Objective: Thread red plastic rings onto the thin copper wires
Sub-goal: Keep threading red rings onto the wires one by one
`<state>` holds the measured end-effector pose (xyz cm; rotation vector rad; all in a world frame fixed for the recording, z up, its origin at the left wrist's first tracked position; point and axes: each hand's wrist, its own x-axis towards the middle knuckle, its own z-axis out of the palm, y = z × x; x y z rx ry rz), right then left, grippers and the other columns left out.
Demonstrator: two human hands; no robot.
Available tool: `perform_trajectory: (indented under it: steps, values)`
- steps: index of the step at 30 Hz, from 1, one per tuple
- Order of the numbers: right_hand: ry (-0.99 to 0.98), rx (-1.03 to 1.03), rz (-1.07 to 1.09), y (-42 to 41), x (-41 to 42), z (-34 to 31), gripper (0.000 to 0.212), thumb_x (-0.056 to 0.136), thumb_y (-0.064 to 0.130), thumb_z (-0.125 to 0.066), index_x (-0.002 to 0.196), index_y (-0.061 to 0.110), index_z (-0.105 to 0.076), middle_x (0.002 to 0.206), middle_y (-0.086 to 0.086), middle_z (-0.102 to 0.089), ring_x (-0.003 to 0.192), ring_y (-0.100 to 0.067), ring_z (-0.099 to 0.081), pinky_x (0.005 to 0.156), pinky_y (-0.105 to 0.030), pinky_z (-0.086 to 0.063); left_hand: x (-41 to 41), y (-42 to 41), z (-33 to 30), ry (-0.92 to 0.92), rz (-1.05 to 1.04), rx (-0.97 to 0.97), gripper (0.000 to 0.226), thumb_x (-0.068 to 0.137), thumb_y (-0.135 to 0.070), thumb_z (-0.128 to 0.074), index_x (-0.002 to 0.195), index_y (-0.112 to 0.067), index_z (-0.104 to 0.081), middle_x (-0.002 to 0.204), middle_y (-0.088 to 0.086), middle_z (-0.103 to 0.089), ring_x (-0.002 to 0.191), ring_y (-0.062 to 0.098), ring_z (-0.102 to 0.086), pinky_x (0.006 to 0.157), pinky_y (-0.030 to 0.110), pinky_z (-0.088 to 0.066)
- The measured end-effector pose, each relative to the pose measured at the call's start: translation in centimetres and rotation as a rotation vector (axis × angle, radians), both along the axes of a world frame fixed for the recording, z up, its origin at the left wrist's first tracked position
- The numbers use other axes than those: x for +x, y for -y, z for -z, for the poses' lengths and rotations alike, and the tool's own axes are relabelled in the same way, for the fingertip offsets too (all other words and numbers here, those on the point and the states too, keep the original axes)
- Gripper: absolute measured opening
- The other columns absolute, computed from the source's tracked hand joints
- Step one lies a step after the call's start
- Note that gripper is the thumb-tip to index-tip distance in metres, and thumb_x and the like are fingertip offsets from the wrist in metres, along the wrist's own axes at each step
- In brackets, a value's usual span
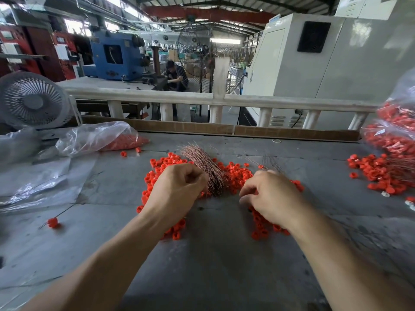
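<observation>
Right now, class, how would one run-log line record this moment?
left hand: grips bundle of thin copper wires | right hand: curled over heap of red plastic rings, hold unclear | surface: grey worktable

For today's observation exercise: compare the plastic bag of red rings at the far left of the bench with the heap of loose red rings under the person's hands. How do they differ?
The plastic bag keeps its rings enclosed behind crumpled clear film; the loose heap lies bare on the bench. The bag lies at the far left with no hand on it; the heap is in the middle, under both hands, with the copper wire bundle lying on it. The bagged rings look paler through the film. Both hold red rings.
</observation>
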<state>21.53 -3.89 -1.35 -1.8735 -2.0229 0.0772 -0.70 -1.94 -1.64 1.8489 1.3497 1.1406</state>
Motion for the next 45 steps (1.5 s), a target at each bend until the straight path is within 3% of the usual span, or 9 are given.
perform_trajectory:
  steps: [5, 9, 16, 27, 32, 37, 39, 42, 45]
  values:
    - [0.113, -0.026, -0.021, 0.1, -0.4, -0.3, 0.008, 0.089, 0.037, -0.076, 0.083, 0.034, -0.072, 0.096, 0.013, -0.063, 0.111, -0.014, -0.052, 0.096, -0.034, -0.046, 0.1, 0.0, 0.3, -0.030, 0.024, 0.011, 0.023, 0.095, -0.027, -0.067, 0.073, -0.021, -0.072, 0.067, 0.000, -0.071, 0.055, 0.010, -0.059, 0.057, 0.037, -0.051]
    - [0.167, -0.021, -0.090, 0.2, -0.4, -0.5, 0.016, 0.092, 0.036, -0.072, 0.080, 0.034, -0.063, 0.091, 0.016, -0.055, 0.106, -0.013, -0.051, 0.095, -0.033, -0.044, 0.2, 0.0, 0.3, -0.027, 0.028, 0.006, 0.023, 0.096, -0.026, -0.066, 0.074, -0.020, -0.072, 0.067, 0.001, -0.070, 0.059, 0.020, -0.064, 0.060, 0.039, -0.054]
    - [-0.033, 0.086, -0.169, 0.5, -0.7, -1.1, 0.004, 0.093, 0.031, -0.070, 0.090, 0.028, -0.071, 0.093, 0.015, -0.067, 0.097, -0.010, -0.060, 0.089, -0.035, -0.049, 0.2, 0.1, 0.4, -0.145, 0.075, 0.074, 0.010, 0.091, -0.033, -0.075, 0.084, -0.027, -0.077, 0.073, -0.019, -0.071, 0.063, -0.001, -0.064, 0.057, 0.013, -0.045]
    - [-0.132, 0.303, -0.173, 1.4, -1.6, -1.7, 0.006, 0.094, 0.037, -0.070, 0.093, 0.031, -0.070, 0.079, 0.013, -0.071, 0.078, -0.010, -0.065, 0.074, -0.036, -0.053, 0.3, 0.1, 0.1, -0.008, 0.086, 0.058, 0.020, 0.092, -0.029, -0.075, 0.073, -0.022, -0.074, 0.064, -0.003, -0.069, 0.054, 0.004, -0.054, 0.057, 0.030, -0.049]
    - [-0.172, 0.328, -0.171, 1.3, -1.6, -1.6, 0.006, 0.093, 0.037, -0.072, 0.094, 0.031, -0.070, 0.077, 0.011, -0.070, 0.072, -0.009, -0.063, 0.070, -0.036, -0.053, 0.2, 0.3, -0.2, 0.064, 0.111, 0.118, 0.020, 0.093, -0.029, -0.075, 0.073, -0.026, -0.074, 0.065, -0.007, -0.069, 0.057, 0.001, -0.053, 0.057, 0.019, -0.045]
    - [-0.243, 0.315, -0.169, 1.3, -1.5, -1.5, 0.012, 0.092, 0.043, -0.072, 0.089, 0.031, -0.072, 0.070, 0.013, -0.069, 0.068, -0.007, -0.064, 0.067, -0.035, -0.054, 0.0, -0.2, -0.1, 0.123, 0.081, 0.100, 0.021, 0.093, -0.028, -0.074, 0.074, -0.022, -0.075, 0.068, 0.003, -0.071, 0.060, 0.019, -0.059, 0.065, 0.040, -0.052]
    - [-0.264, 0.315, -0.166, 1.3, -1.4, -1.4, 0.015, 0.091, 0.046, -0.071, 0.087, 0.032, -0.072, 0.063, 0.010, -0.065, 0.061, -0.009, -0.060, 0.063, -0.034, -0.052, -0.3, -0.4, 0.0, 0.142, 0.053, 0.091, 0.018, 0.093, -0.030, -0.074, 0.075, -0.024, -0.077, 0.069, 0.004, -0.072, 0.065, 0.026, -0.063, 0.066, 0.040, -0.053]
    - [-0.250, 0.295, -0.164, 1.2, -1.3, -1.3, 0.017, 0.091, 0.048, -0.069, 0.087, 0.032, -0.071, 0.061, 0.007, -0.064, 0.059, -0.011, -0.058, 0.060, -0.032, -0.050, -0.6, -0.5, 0.0, 0.163, 0.037, 0.081, 0.017, 0.092, -0.031, -0.075, 0.076, -0.026, -0.077, 0.070, 0.006, -0.071, 0.060, 0.017, -0.059, 0.063, 0.035, -0.052]
    - [-0.274, 0.230, -0.171, 1.1, -1.3, -0.9, 0.009, 0.092, 0.041, -0.071, 0.094, 0.032, -0.072, 0.069, 0.013, -0.068, 0.064, -0.006, -0.060, 0.065, -0.030, -0.050, -0.5, -0.5, -0.1, 0.150, 0.067, 0.063, 0.015, 0.091, -0.031, -0.077, 0.077, -0.023, -0.078, 0.071, 0.008, -0.072, 0.063, 0.027, -0.061, 0.067, 0.042, -0.053]
